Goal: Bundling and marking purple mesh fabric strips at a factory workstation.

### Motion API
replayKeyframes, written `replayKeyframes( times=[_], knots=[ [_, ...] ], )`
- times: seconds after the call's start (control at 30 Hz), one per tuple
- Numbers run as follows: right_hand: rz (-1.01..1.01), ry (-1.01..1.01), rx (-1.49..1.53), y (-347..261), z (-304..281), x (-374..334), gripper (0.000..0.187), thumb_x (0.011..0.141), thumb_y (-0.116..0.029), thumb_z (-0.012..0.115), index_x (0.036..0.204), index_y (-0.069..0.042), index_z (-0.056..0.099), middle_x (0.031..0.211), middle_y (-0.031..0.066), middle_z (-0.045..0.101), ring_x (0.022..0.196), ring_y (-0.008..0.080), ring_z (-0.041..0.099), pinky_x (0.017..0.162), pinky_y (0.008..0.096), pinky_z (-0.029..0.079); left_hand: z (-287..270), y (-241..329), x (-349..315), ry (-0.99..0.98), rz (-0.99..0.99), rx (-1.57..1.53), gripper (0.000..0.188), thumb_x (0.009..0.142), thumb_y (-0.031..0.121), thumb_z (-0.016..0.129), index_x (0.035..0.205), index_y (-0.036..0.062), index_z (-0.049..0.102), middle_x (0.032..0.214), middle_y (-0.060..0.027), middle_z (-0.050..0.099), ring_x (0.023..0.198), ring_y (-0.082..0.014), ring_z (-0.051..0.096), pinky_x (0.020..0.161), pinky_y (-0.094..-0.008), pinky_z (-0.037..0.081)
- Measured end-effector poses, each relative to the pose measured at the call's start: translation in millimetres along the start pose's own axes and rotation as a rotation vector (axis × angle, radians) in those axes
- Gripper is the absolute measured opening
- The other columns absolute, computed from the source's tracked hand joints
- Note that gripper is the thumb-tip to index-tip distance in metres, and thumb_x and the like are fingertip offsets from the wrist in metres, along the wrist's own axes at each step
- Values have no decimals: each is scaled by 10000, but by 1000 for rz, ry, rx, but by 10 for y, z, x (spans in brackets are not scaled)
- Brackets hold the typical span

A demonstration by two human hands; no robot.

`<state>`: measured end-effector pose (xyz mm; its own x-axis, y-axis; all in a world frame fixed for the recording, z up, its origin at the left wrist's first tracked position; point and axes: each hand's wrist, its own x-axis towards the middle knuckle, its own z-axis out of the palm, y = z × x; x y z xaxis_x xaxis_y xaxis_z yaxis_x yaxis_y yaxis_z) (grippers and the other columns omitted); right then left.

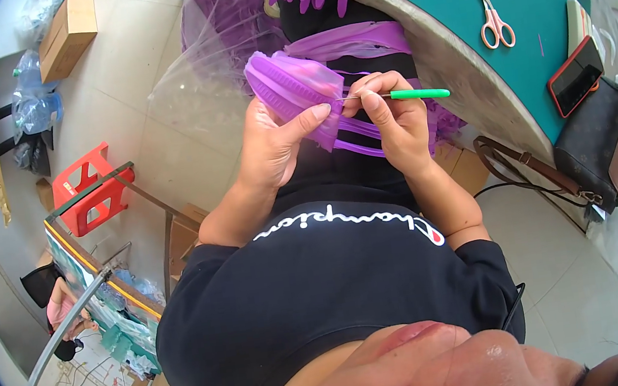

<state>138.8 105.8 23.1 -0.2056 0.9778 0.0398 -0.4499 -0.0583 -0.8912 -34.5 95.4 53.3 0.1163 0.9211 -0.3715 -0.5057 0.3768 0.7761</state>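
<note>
Left hand: the purple piece is pinched beneath the thumb; its edge should be held taut.
Right hand: the green-handled tool is pinched just right of the purple piece, thin shaft at its edge; exact contact cannot be told.
Guiding: the shaft is best worked gently, clear of the thumb, so nothing is snagged.

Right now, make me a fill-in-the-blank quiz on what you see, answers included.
The slim tool in the right hand has a ____ handle.
The material in the left hand is coloured ____.
In the picture, the scissors lie to the ____ of the plastic stool.
Missing words: green; purple; right.
</note>
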Motion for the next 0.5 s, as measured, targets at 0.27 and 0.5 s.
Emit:
replayKeyframes(
  times=[0.27, 0.5],
  knots=[
    [-722, 20, -916, -141, -222, 225, 100, 855, 38, 629, 952, 16, 619, 954, 182, 666, 879, 274, 673, 779, 343, 549, 76, 59, -85, -90, 0, 136, 507, 791, -6, 727, 1252, 2, 517, 1110, -84, 644, 1040, -155, 604, 896, -303, 485],
    [-887, 484, -897, -837, -1034, 885, 104, 929, -35, 587, 977, 52, 616, 925, 175, 700, 787, 224, 694, 742, 308, 567, -178, 180, -103, -681, -533, 263, 401, 753, 34, 781, 1113, -31, 616, 971, -57, 677, 883, -108, 626, 808, -253, 495]
  ],
)
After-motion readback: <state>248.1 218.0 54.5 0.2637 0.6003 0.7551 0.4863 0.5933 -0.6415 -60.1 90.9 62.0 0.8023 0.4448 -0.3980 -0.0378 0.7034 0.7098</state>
